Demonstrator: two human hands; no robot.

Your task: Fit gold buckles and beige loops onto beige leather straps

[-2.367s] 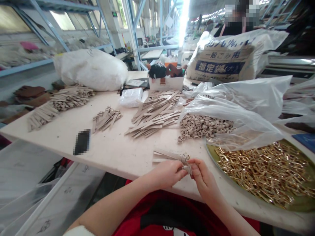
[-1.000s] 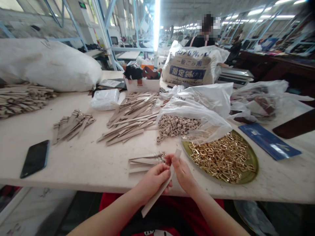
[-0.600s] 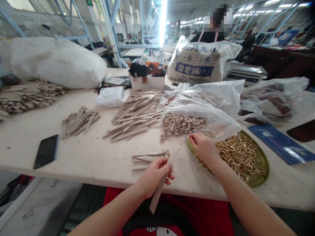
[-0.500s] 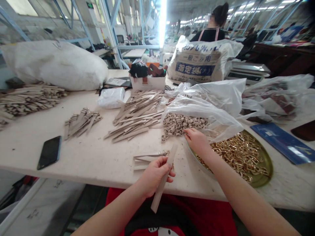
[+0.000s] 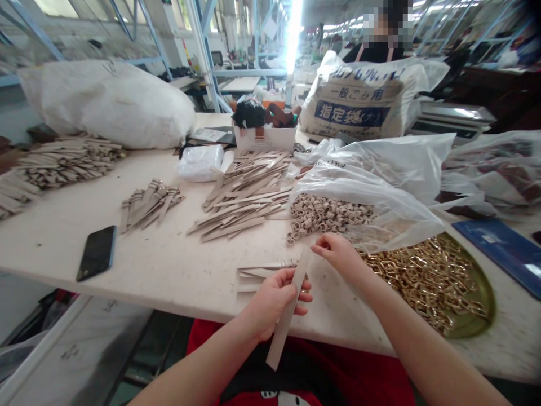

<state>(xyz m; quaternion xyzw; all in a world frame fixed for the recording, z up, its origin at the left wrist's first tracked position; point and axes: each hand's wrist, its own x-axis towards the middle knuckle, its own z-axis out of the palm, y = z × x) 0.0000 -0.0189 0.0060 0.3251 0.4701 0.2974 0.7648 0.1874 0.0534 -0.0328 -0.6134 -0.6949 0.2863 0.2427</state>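
My left hand [image 5: 276, 299] is closed around a flat beige strap [image 5: 286, 324], which slants up from my lap over the table edge. My right hand [image 5: 336, 252] hovers by the strap's upper end, thumb and fingers pinched together; whatever sits between the fingertips is too small to make out. Just beyond it, a heap of small beige loops [image 5: 323, 213] spills from a clear plastic bag [image 5: 376, 197]. Under my right forearm, gold metal clasps [image 5: 426, 276] fill an oval tray [image 5: 486, 316]. Several straps with metal fittings [image 5: 253, 274] lie behind my left hand.
A pile of loose straps [image 5: 245, 194] lies mid-table, with a smaller bundle [image 5: 150, 203] and a phone [image 5: 97, 252] to the left. Large white sacks [image 5: 114, 104] and a white box [image 5: 264, 138] stand at the back. A blue folder [image 5: 501, 251] lies right. A person [image 5: 382, 48] is beyond.
My right hand has drawn back from the loop heap towards the strap's upper end, fingers pinched. My left hand keeps its hold on the strap. The view has shifted slightly.
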